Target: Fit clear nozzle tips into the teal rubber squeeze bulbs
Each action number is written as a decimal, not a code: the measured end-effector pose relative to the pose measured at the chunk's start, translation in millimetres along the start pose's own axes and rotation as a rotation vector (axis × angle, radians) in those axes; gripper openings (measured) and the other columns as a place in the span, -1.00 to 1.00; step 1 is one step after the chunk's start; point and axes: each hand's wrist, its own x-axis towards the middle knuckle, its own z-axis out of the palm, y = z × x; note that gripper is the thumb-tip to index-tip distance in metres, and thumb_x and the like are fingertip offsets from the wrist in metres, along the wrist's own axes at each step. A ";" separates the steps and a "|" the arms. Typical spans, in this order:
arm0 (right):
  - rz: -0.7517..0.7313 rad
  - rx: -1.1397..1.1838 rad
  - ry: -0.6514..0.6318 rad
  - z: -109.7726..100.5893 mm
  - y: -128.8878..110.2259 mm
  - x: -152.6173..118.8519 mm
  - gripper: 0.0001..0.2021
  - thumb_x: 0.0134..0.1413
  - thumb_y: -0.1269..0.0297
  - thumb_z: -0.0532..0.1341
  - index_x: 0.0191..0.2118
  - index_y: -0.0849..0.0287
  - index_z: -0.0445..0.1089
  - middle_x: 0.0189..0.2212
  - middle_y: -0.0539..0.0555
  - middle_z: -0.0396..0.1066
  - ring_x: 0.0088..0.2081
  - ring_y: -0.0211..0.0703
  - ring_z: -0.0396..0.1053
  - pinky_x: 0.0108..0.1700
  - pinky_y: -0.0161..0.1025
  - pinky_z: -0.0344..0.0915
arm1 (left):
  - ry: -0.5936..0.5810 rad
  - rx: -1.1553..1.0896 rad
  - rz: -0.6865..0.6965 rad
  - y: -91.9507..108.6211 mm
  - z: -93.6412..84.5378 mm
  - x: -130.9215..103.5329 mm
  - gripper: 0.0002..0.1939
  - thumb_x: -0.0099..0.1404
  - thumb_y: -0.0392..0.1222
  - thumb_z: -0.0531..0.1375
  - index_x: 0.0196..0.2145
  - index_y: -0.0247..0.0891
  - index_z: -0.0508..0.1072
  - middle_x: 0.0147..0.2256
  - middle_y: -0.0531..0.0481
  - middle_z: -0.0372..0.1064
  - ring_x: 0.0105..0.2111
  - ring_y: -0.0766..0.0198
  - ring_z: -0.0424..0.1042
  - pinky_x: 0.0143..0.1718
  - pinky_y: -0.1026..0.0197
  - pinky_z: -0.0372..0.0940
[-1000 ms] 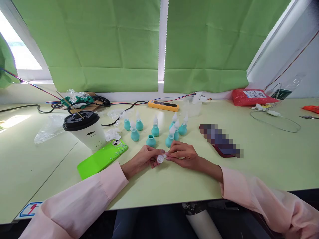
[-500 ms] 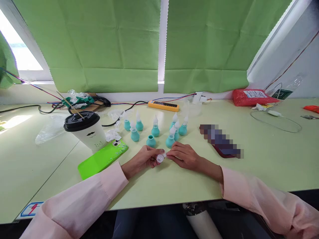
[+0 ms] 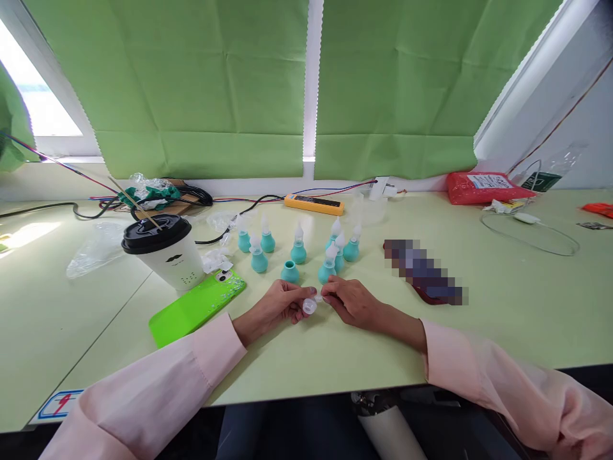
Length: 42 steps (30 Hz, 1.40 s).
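Observation:
Near the table's front edge my left hand [image 3: 282,301] pinches a small clear plastic piece [image 3: 310,306], its round open end facing me. My right hand [image 3: 352,301] is closed, its fingertips at the right side of that piece, on a small whitish part [image 3: 319,298]. Just behind my hands stands a teal bulb [image 3: 290,271] with an open neck and no tip. Around it are several teal bulbs with clear pointed tips, among them one [image 3: 327,269] close behind my right fingers and one [image 3: 298,250] farther back.
On the left are a white cup [image 3: 175,262] with a black lid and a green phone case [image 3: 196,308]. A dark phone [image 3: 426,275] lies on the right. Behind the bulbs are a yellow device [image 3: 313,204] and cables, with a red packet [image 3: 488,188] at the back right.
My right fingers have shifted slightly and curled more at the clear piece. The piece has turned a little in my left hand.

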 end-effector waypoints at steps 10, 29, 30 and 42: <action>0.245 0.181 -0.044 -1.1 -4.9 -0.8 -0.93 0.11 0.38 -0.10 -0.33 0.16 0.08 -0.55 -0.03 0.22 -0.57 -0.33 0.14 -0.51 -0.38 0.09 | -0.006 0.038 0.103 -2.3 -2.5 0.8 -0.71 0.04 -0.09 0.16 -0.62 -0.42 0.37 -0.66 0.03 0.26 -0.70 0.49 0.18 -0.70 0.39 0.07; 0.381 0.377 -0.130 -2.9 -5.1 -2.1 -0.91 0.14 0.28 -0.14 -0.30 0.14 0.02 -0.58 -0.06 0.13 -0.57 -0.33 0.10 -0.52 -0.38 0.08 | 0.051 0.018 0.176 -6.5 0.3 1.2 -0.74 0.03 -0.13 0.16 -0.63 -0.41 0.35 -0.69 0.04 0.25 -0.75 0.47 0.18 -0.74 0.38 0.09; 0.385 0.381 -0.121 -3.2 -4.4 -2.4 -0.91 0.14 0.28 -0.14 -0.30 0.14 0.02 -0.59 -0.06 0.13 -0.57 -0.33 0.10 -0.52 -0.38 0.08 | 0.058 0.008 0.180 -6.7 0.3 1.2 -0.74 0.03 -0.13 0.15 -0.64 -0.41 0.34 -0.69 0.04 0.25 -0.75 0.47 0.18 -0.74 0.38 0.08; 0.234 0.029 -0.119 -16.5 8.9 4.3 -0.87 0.12 0.31 -0.08 -0.31 0.19 0.16 -0.56 0.00 0.32 -0.57 -0.31 0.23 -0.52 -0.37 0.05 | 0.255 0.396 0.357 -10.5 1.3 2.8 -0.74 -0.01 -0.07 0.17 -0.45 -0.35 0.33 -0.58 0.02 0.30 -0.63 0.39 0.27 -0.58 0.31 0.20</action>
